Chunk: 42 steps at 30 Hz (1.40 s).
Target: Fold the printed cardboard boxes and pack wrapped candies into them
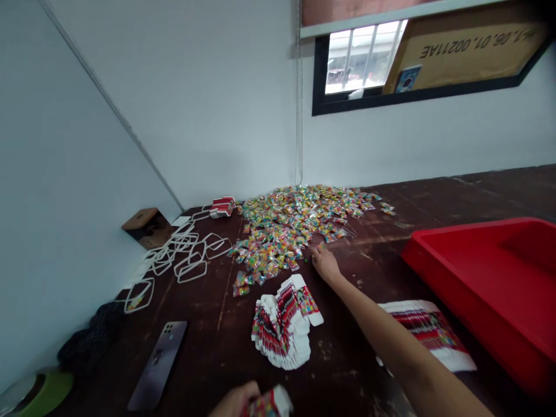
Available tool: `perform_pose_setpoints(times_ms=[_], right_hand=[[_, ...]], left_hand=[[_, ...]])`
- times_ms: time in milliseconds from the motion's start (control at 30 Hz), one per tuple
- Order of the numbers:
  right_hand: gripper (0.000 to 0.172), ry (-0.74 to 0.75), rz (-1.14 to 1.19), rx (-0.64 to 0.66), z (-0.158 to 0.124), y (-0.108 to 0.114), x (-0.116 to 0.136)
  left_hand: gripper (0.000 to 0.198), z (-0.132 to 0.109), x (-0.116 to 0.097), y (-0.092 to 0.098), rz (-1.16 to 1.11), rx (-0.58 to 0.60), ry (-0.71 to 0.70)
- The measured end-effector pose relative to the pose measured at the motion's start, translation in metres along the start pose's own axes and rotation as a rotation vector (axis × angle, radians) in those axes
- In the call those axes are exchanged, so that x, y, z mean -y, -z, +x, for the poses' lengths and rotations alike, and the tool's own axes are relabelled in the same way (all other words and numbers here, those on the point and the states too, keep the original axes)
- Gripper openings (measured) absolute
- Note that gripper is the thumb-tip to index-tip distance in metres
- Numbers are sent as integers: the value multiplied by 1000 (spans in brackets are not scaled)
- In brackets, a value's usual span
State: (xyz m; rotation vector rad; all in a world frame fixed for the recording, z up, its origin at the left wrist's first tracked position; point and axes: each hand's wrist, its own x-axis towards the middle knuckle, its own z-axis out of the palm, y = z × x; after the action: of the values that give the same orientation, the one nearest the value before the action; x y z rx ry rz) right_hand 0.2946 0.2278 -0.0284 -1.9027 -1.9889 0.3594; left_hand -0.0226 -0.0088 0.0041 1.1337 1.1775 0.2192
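Note:
At the bottom edge, my left hand grips a small printed carton, red and white with colourful pictures; both are blurred and partly cut off. My right hand reaches out to the near right edge of a heap of small clear candy packets. Its fingers are curled together over a packet there, mostly hidden by the fingertips. Between my hands lies a fanned stack of flattened red and white cartons. More flat cartons lie in a row beneath and beyond my right forearm.
A large red tray stands at the right. On the left are a phone, scattered white loops, a brown cardboard box and a dark cloth-like bundle. Red-white cartons sit by the back wall.

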Motion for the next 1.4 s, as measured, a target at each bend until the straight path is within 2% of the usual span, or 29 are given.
perform_pose_setpoints(times_ms=[100,167,233,367,467,533,667,767,833,900,967,1033,1100,1133,1167,1233,1333,1400], right_hand=[[19,-12,107,-2,-27,-1,-6],[19,-34,204,6,-43,7,-14],[21,-56,311,21,-57,18,-22],[29,-55,502,34,-83,41,-25],[36,-27,645,55,-109,49,-4],[39,1,768,118,-129,49,17],[32,54,1000,192,-157,45,48],[30,116,875,169,-163,49,56],[27,249,759,219,-167,55,60],[27,311,772,255,-175,57,64],[27,174,962,258,-186,50,68],[30,-72,1228,330,-196,37,72],[35,-247,1428,494,-204,24,74],[37,-271,1462,566,-207,21,76],[36,-256,1447,585,-209,21,78],[31,-110,1295,505,-210,28,83],[25,182,1029,365,-208,50,89],[30,249,970,343,-204,60,90]], left_hand=[[56,8,-18,-13,-260,-15,-6],[47,20,-35,-22,-291,-52,-58],[44,34,-49,-31,-354,-25,-67],[43,58,-62,-43,-435,7,-95],[48,66,-64,-52,-455,43,-105],[53,67,-66,-57,-455,69,-118],[57,63,-72,-64,-402,80,-171],[53,57,-72,-65,-340,44,-181],[50,52,-70,-64,-292,27,-182],[51,47,-66,-63,-289,26,-179],[62,44,-64,-60,-336,28,-164],[72,43,-62,-58,-361,21,-155],[66,43,-61,-55,-327,14,-162],[57,42,-62,-54,-295,7,-172],[48,42,-62,-53,-259,1,-183],[37,42,-65,-52,-214,-36,-197],[37,45,-71,-52,-247,-58,-212],[39,47,-74,-53,-296,-53,-222]])
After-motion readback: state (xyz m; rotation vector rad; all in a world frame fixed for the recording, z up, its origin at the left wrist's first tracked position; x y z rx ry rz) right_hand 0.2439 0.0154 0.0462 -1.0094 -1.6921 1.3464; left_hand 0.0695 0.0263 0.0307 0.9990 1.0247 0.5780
